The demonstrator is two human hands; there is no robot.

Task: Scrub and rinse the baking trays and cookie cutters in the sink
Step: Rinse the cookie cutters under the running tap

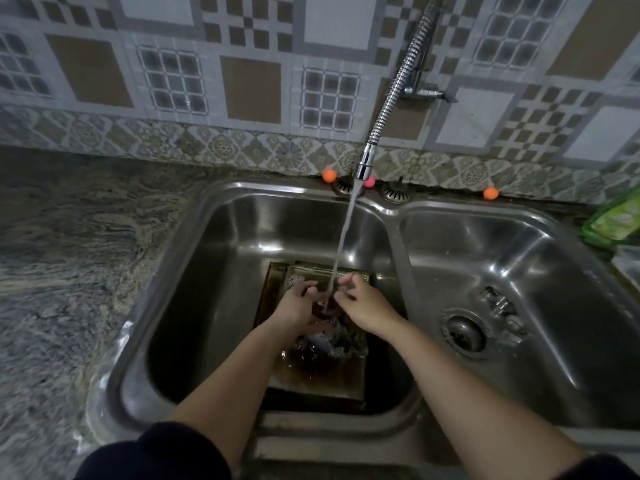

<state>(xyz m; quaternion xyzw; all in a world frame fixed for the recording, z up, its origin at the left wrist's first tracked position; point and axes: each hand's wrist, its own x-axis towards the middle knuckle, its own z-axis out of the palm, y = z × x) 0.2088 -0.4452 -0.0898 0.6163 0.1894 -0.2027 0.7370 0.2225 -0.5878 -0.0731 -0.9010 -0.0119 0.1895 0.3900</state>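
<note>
A dark, brownish baking tray (277, 299) lies flat in the left basin of the steel sink (194, 271), with water splashing on it. A stream of water falls from the flexible tap (367, 164) onto a small dark object (325, 306), likely a cookie cutter, mostly hidden between my hands. My left hand (298, 306) and my right hand (363, 303) hold it from either side above the tray, fingers curled round it. More cutters seem to lie on the tray under my hands, blurred by water.
The right basin (519, 271) holds a drain (464, 332) and small metal pieces (498, 301). A green packet (613, 220) sits at the right edge. Patterned stone counter (69, 254) stretches left. Small orange balls (329, 175) sit along the tiled wall.
</note>
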